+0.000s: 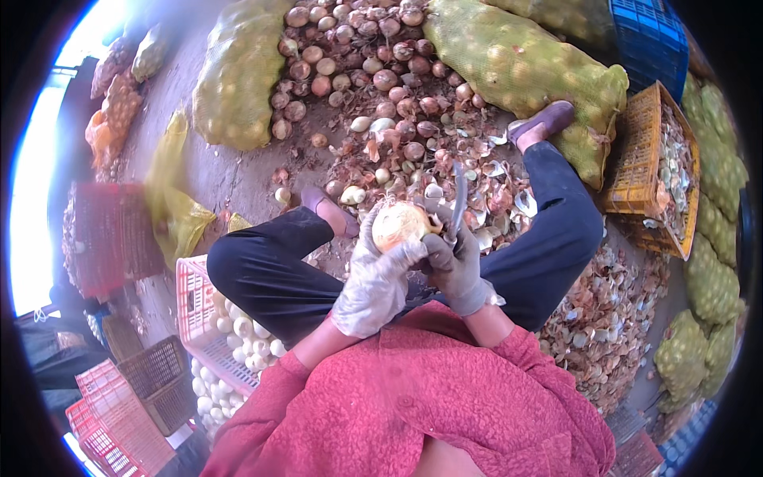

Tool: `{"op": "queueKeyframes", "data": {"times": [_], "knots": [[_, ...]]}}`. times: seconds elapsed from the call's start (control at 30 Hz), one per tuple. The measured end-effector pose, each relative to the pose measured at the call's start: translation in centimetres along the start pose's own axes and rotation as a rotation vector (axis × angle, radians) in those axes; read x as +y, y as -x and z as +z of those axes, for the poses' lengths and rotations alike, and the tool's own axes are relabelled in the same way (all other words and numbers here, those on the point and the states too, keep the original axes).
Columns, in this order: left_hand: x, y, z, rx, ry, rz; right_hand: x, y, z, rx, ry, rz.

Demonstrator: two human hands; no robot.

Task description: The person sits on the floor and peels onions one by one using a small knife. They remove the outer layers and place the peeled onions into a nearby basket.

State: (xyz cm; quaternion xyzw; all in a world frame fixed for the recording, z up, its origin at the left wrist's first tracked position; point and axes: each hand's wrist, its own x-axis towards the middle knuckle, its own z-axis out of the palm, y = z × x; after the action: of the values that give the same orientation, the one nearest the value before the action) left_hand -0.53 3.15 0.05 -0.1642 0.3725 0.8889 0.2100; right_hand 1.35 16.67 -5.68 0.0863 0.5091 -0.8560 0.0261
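My left hand (377, 280), in a thin whitish glove, holds a large onion (398, 225) whose skin is pale tan and partly opened. Roots stick up from its far side. A grey glove covers my right hand (458, 265), which grips a knife; the curved blade (459, 194) points up and away from me. The right fingers meet the onion's right side, where a flap of skin stands off. Both hands are together above my lap, between my bent knees. Unpeeled onions (385, 80) lie heaped on the floor ahead, with loose skins (477, 170) nearer my feet.
Full mesh sacks (241, 77) (524, 65) flank the onion heap. On the left, a pink crate (194, 298) holds peeled white onions (244, 328). An orange crate (635, 155) of peelings stands at right, above a large pile of skins (614, 316). Stacked crates (125, 411) sit lower left.
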Motion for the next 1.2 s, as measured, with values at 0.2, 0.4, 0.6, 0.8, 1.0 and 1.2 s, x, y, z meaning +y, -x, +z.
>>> {"op": "queueKeyframes", "data": {"times": [0.2, 0.4, 0.6, 0.8, 1.0, 1.2], "knots": [[2.9, 0.7, -2.4, -0.019, -0.534, 0.008, -4.4, 0.3, -3.9, -0.364, 0.945, 0.012], [5.3, -0.2, -3.3, -0.23, -0.804, -0.172, -6.5, 0.6, -5.0, -0.666, 0.978, 0.125], [6.7, 0.0, -1.2, -0.285, -1.324, -0.085, -6.1, -0.5, -5.8, -0.819, 0.951, 0.333], [7.6, -1.4, -1.7, -0.333, -1.213, -0.129, -6.4, -1.7, -4.6, -0.809, 0.966, 0.355], [6.1, -2.9, -2.6, -0.238, -0.194, -0.304, -7.3, -1.9, -3.8, -0.681, 0.896, 0.407], [4.9, -2.0, -0.2, -0.065, -0.506, 0.094, -5.5, -2.1, -3.8, -0.545, 0.944, 0.237]]}}
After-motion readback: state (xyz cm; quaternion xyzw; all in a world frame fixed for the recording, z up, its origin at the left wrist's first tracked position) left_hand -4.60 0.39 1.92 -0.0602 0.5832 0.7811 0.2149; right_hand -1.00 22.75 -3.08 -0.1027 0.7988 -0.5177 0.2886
